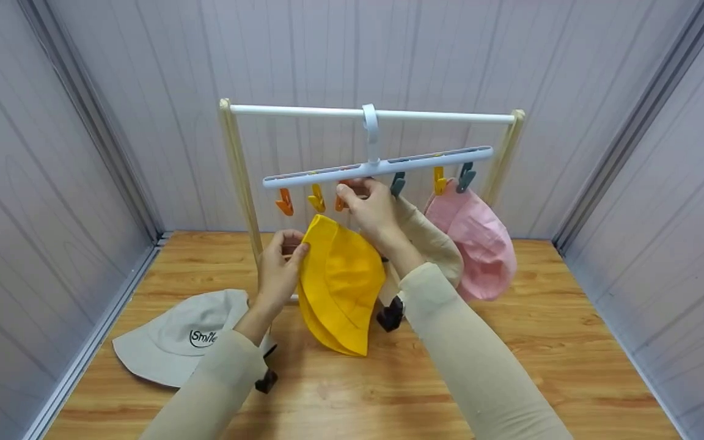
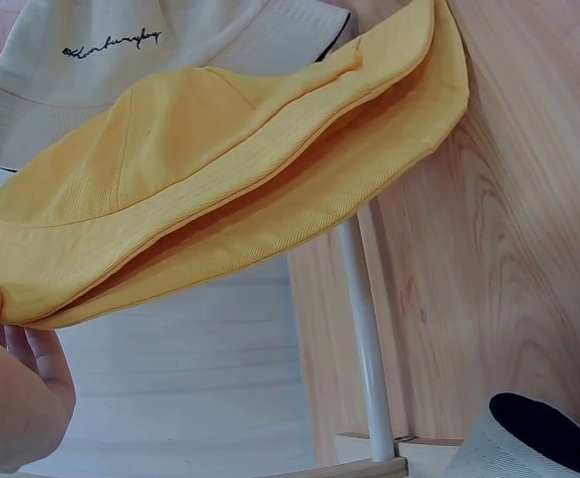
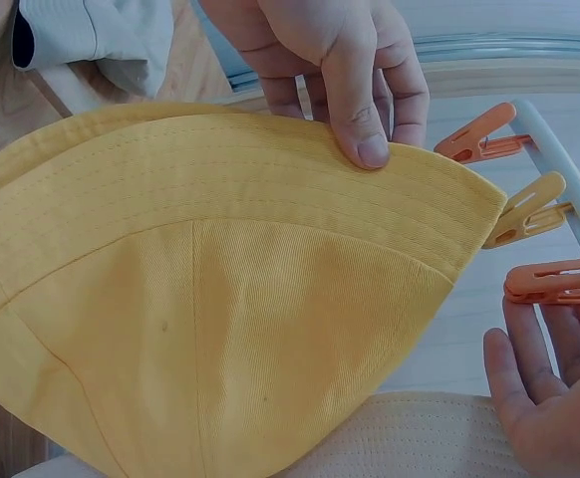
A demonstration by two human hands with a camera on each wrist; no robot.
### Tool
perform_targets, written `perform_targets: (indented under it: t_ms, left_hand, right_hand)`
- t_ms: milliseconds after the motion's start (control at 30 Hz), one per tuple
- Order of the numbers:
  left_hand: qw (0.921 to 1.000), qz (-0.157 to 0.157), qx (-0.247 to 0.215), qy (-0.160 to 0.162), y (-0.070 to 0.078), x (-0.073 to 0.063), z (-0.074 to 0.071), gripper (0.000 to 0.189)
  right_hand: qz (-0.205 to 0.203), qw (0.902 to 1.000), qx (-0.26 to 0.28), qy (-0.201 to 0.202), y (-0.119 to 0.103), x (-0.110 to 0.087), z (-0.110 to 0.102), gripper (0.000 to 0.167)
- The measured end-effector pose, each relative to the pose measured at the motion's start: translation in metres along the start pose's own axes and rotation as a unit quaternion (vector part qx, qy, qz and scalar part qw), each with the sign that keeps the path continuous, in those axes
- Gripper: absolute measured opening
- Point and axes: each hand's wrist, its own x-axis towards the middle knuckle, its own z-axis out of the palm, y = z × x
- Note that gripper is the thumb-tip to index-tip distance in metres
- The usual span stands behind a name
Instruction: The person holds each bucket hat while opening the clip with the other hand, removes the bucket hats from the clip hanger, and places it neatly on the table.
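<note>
My left hand pinches the brim of a folded yellow bucket hat, thumb on the near side. The hat hangs below a white clip hanger, its upper corner close to a yellow clip. With my right hand I grip an orange clip on the hanger, fingers behind it. Another orange clip hangs at the hanger's left end. To the right of my right hand, a beige hat hangs by a dark green clip, and a pink hat hangs beside it.
The hanger hooks over a white rail on a wooden-post stand. A pale grey bucket hat printed "Smile" lies on the wooden table at left. Pale panel walls stand around the table.
</note>
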Motion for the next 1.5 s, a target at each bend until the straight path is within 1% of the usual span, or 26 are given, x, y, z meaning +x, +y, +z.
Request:
perform_targets:
  t_ms: [500,900,1167,1500]
  left_hand:
    - [1.0000,0.000,0.000,0.005,0.0005,-0.0007,-0.0008,0.011]
    - [0.9999,0.004,-0.010,0.005,0.0000,-0.0021,-0.0021,0.013]
    - [0.9999,-0.007,-0.009,0.005,-0.0017,-0.0024,-0.0027,0.012]
    - [0.9999,-0.010,-0.006,0.001,-0.0024,-0.0030,-0.0035,0.012]
  right_hand:
    - [0.001,1.0000,0.007,-0.003,0.0006,-0.0006,0.0002,0.030]
    - [-0.007,0.9998,0.016,-0.010,0.0023,0.0001,0.0003,0.035]
    - [-0.008,0.9999,0.006,-0.009,0.0031,-0.0002,0.0005,0.033]
    - [-0.012,0.9995,-0.026,-0.012,0.0049,-0.0038,-0.0010,0.038]
